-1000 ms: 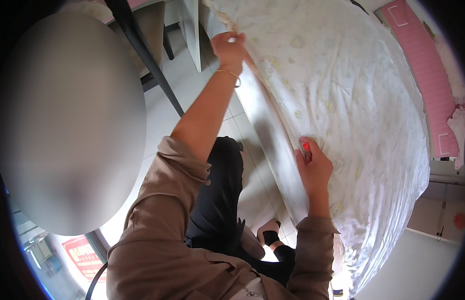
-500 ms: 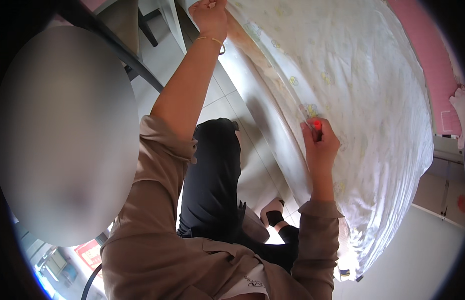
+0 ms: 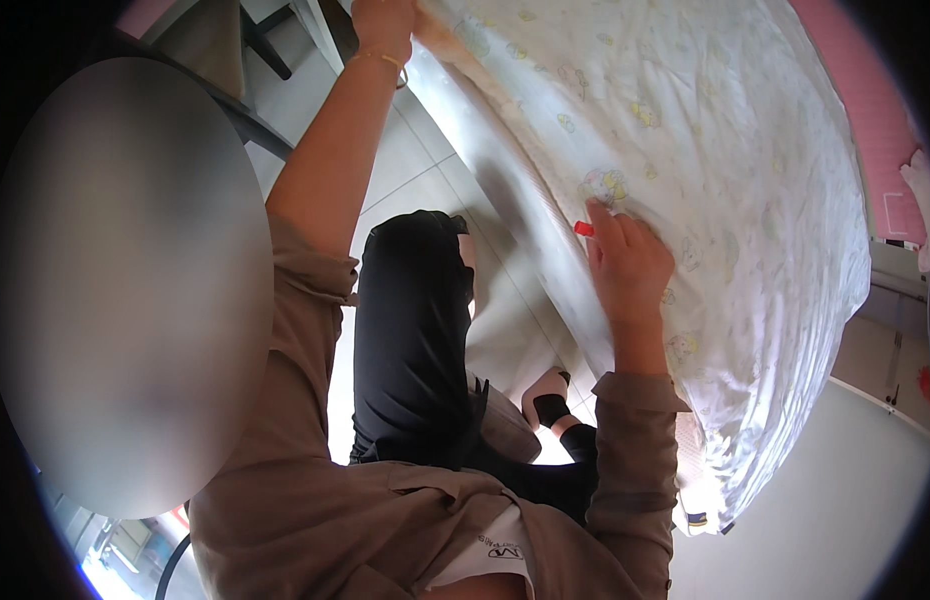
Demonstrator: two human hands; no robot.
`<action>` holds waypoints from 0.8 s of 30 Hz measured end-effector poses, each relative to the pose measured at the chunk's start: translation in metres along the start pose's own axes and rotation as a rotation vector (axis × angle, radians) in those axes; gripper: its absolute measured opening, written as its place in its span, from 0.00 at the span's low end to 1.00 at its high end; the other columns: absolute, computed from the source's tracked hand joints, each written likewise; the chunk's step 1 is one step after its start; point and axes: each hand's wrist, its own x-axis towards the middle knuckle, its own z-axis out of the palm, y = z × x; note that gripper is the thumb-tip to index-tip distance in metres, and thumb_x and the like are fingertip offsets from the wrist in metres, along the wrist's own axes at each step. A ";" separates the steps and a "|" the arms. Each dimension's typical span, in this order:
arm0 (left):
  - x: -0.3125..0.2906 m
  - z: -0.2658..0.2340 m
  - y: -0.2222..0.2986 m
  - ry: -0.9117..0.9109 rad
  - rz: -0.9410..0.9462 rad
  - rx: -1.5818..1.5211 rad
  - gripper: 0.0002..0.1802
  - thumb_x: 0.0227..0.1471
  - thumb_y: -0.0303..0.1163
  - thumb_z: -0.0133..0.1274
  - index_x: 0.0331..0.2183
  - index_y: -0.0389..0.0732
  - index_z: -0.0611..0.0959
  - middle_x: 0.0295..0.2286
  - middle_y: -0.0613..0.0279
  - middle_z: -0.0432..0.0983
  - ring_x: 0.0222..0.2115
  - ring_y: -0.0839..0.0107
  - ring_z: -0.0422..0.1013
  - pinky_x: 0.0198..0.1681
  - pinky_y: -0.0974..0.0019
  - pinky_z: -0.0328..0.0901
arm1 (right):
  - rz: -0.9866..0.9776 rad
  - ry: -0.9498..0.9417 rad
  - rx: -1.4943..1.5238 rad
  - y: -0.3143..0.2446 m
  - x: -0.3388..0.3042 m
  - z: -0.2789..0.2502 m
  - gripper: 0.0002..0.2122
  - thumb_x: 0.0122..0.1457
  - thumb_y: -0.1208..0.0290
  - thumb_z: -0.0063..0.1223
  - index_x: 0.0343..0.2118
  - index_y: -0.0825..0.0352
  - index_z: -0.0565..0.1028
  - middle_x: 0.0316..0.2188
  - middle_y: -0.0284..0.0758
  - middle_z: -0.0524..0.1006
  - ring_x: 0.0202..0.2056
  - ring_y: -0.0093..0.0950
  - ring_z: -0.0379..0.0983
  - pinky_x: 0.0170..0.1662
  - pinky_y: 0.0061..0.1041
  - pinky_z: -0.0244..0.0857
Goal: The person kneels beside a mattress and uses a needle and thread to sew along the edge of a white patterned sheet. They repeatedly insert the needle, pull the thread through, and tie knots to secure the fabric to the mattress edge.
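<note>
A white quilt (image 3: 725, 150) with small pale yellow prints covers the bed on the right. My left hand (image 3: 383, 22), with a thin gold bracelet at the wrist, is stretched far out and grips the quilt's edge near the top of the picture. My right hand (image 3: 628, 262) is closed on the same edge nearer to me, its red-painted thumbnail showing. Between the two hands the edge is pulled taut along the side of the mattress (image 3: 505, 190).
A pink headboard (image 3: 865, 90) lies along the far right. Pale floor tiles (image 3: 405, 160) run beside the bed. A dark chair or table leg (image 3: 260, 45) stands at upper left. My black trousers (image 3: 415, 340) and a foot (image 3: 550, 405) are below.
Both hands have moved up and away along the quilt's edge, still holding it. The quilt's side has been drawn tighter and the view has shifted closer to the bed.
</note>
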 end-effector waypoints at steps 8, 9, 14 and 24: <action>-0.006 -0.001 -0.026 0.013 -0.080 0.073 0.12 0.50 0.35 0.57 0.23 0.37 0.79 0.16 0.66 0.70 0.16 0.76 0.62 0.21 0.67 0.60 | 0.128 -0.159 -0.030 -0.001 0.009 0.000 0.19 0.47 0.68 0.57 0.46 0.46 0.76 0.18 0.26 0.69 0.20 0.27 0.69 0.21 0.27 0.63; -0.003 -0.002 -0.028 0.020 -0.103 0.041 0.12 0.50 0.35 0.57 0.23 0.36 0.79 0.16 0.65 0.71 0.17 0.76 0.63 0.21 0.67 0.60 | 0.134 -0.171 0.000 -0.003 0.011 -0.002 0.20 0.48 0.68 0.57 0.47 0.46 0.75 0.18 0.26 0.69 0.20 0.27 0.69 0.21 0.27 0.63; -0.012 0.004 -0.020 0.078 -0.107 0.069 0.12 0.50 0.35 0.57 0.25 0.35 0.79 0.18 0.64 0.72 0.18 0.75 0.65 0.22 0.68 0.61 | 0.156 -0.215 0.095 0.000 0.012 0.001 0.22 0.51 0.64 0.57 0.52 0.44 0.72 0.19 0.27 0.72 0.21 0.29 0.71 0.24 0.29 0.64; -0.134 -0.022 0.043 -0.436 -0.658 -0.522 0.20 0.57 0.40 0.51 0.43 0.33 0.74 0.38 0.58 0.73 0.39 0.64 0.70 0.49 0.60 0.67 | 0.256 -0.402 0.182 0.002 0.024 -0.003 0.22 0.53 0.57 0.56 0.53 0.43 0.70 0.25 0.29 0.78 0.26 0.33 0.75 0.27 0.33 0.66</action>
